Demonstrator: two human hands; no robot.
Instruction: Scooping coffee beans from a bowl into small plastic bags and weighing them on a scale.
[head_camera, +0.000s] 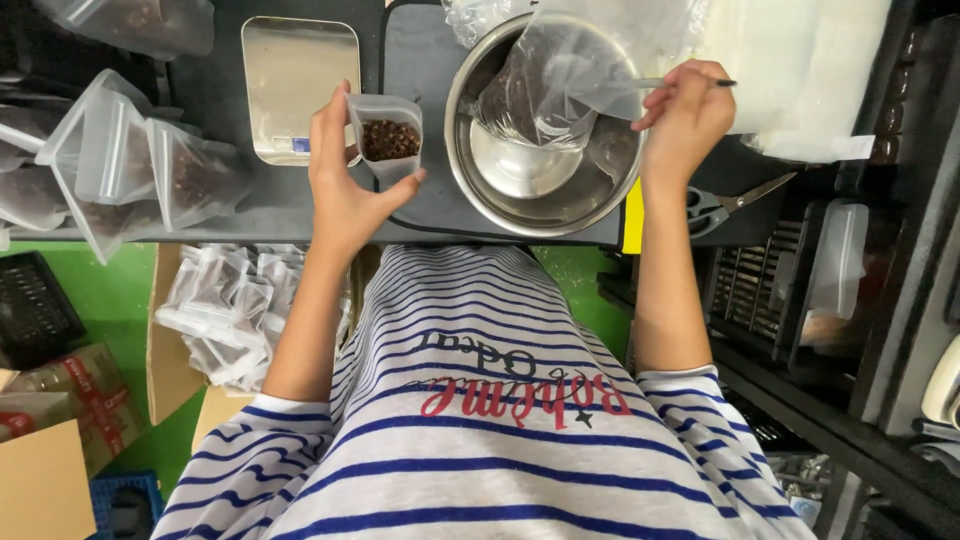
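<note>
Your small clear pouch (385, 135) stands upright and open-topped just left of the steel bowl (545, 125), partly filled with dark brown dried bits. Your thin metal spoon handle (680, 83) pokes out level at the bowl's upper right rim, its scoop end hidden inside a large clear bag (570, 75) that leans into the bowl.
</note>
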